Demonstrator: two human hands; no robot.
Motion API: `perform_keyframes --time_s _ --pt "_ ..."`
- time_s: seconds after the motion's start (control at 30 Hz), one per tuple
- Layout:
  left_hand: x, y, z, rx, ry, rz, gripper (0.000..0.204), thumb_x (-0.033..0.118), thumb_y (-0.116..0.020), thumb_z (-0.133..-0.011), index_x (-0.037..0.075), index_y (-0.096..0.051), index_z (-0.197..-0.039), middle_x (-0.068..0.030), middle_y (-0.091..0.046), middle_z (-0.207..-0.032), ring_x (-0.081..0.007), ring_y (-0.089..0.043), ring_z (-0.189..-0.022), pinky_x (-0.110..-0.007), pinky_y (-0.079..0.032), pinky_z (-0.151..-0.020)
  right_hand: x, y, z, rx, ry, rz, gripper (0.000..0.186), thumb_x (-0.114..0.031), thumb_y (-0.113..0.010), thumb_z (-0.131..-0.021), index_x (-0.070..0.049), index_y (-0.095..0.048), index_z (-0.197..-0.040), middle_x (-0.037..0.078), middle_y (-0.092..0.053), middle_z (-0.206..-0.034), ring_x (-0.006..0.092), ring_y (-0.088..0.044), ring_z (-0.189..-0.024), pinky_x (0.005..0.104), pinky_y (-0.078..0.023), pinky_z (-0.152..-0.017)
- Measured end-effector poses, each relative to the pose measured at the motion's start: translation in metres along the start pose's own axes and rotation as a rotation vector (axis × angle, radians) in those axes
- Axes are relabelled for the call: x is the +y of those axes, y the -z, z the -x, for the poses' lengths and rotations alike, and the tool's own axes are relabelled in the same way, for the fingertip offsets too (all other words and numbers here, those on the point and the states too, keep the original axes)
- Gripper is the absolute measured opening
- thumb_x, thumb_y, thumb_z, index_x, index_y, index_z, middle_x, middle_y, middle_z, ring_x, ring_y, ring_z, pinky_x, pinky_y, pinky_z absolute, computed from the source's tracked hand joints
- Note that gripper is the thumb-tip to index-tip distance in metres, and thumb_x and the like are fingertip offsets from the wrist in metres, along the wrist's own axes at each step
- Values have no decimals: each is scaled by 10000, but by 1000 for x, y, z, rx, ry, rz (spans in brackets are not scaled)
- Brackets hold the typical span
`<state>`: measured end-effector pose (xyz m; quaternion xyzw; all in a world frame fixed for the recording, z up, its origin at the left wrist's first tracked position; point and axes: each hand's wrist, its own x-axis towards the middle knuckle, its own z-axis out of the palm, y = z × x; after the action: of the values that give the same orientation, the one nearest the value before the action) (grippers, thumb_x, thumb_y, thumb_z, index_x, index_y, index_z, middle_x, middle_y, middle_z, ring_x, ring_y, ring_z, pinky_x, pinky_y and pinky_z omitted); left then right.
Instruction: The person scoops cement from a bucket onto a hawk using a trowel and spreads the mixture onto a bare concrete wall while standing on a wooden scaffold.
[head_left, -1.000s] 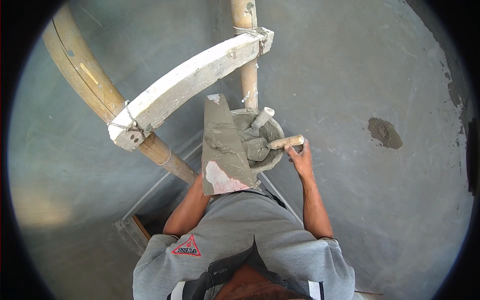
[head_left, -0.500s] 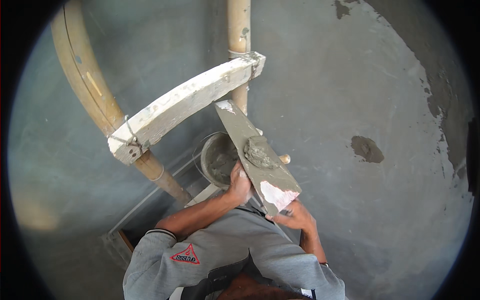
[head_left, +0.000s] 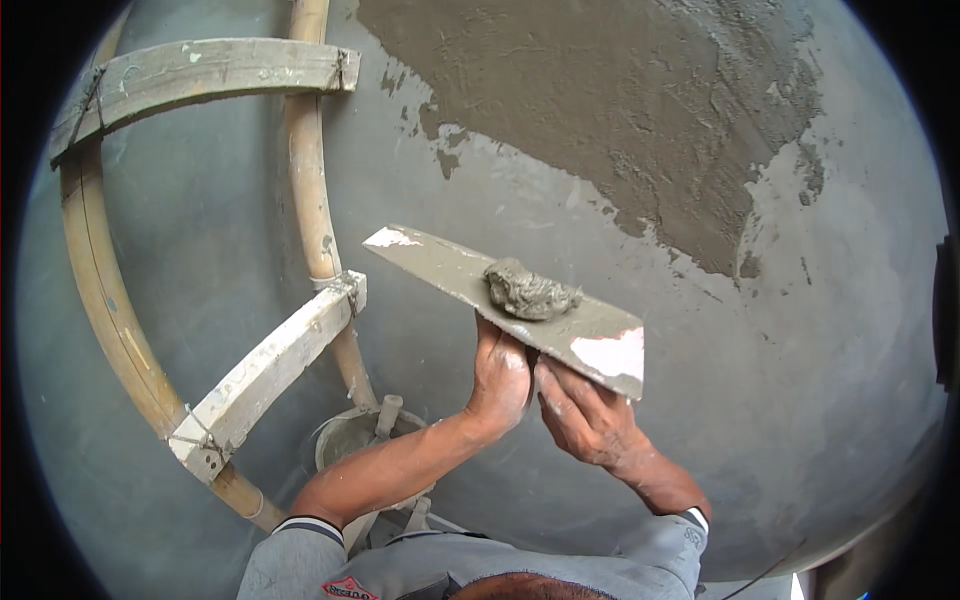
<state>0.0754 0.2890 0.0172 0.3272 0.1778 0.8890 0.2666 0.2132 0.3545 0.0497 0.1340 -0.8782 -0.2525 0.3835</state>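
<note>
A long, flat plastering float is held up in front of the wall, tilted down to the right. Its face is smeared with grey mortar, with pale bare patches at both ends. A lump of wet mortar sits near its middle. My left hand grips the float from below, its fingers partly hidden behind it. Close beside it, my right hand is curled against the underside toward the right end. Fingertips of both hands are mostly out of sight.
A bamboo ladder with pale wooden rungs stands at left. Behind my left forearm is a bucket, a wooden piece at its rim. Rough, darker mortar covers part of the smooth grey wall above.
The float with its mortar lump has risen away from the bucket and turned flatter. Both hands moved up with it, and my view shifted up and right, toward the rough mortar patch.
</note>
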Motion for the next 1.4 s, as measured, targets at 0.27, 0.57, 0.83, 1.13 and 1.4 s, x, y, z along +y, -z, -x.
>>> perform_keyframes --time_s 0.27,0.57,0.83,1.13,1.4 --pt "60 -83 -69 -161 -240 -87 399 140 -400 -1055 102 -326 -1445 -82 -454 -1358 -185 -456 -1274 -368 -346 -1142 67 48 -94 32 63 548 448 -150 -586 -833 -60 -609 -1271 108 -624 -1154 252 -619 -1039 420 -502 -877" --pt "169 -112 -134 -473 -513 -891 491 417 -422 -1051 -40 -496 -1214 -209 -576 -1189 -286 -558 -1151 -412 -421 -1052 156 86 -182 299 82 752 368 -140 -632 -943 -21 -574 -1287 65 -633 -841 210 -619 -825 393 -465 -807" --pt "384 -50 -177 158 -762 -2574 466 455 -475 -1005 21 -603 -1118 -199 -641 -1175 -350 -628 -1055 -490 -489 -906 204 117 -223 290 47 732 326 -188 -640 -943 -23 -587 -1219 164 -715 -1036 309 -695 -951 466 -513 -880" --pt "428 -31 -167 398 -86 -2738 607 560 -520 -963 -13 -723 -974 -249 -697 -1039 -384 -673 -965 -501 -501 -866 235 157 -284 -48 -314 392 335 -260 -596 -976 -82 -604 -1260 178 -683 -1168 344 -641 -1097 425 -495 -935" --pt "431 -22 -162 431 -12 -2702 592 540 -516 -970 -8 -734 -1026 -237 -702 -1042 -359 -677 -953 -501 -493 -868 248 186 -337 19 -321 133 348 -222 -630 -927 -101 -678 -1250 125 -712 -1137 247 -661 -1003 365 -518 -883"
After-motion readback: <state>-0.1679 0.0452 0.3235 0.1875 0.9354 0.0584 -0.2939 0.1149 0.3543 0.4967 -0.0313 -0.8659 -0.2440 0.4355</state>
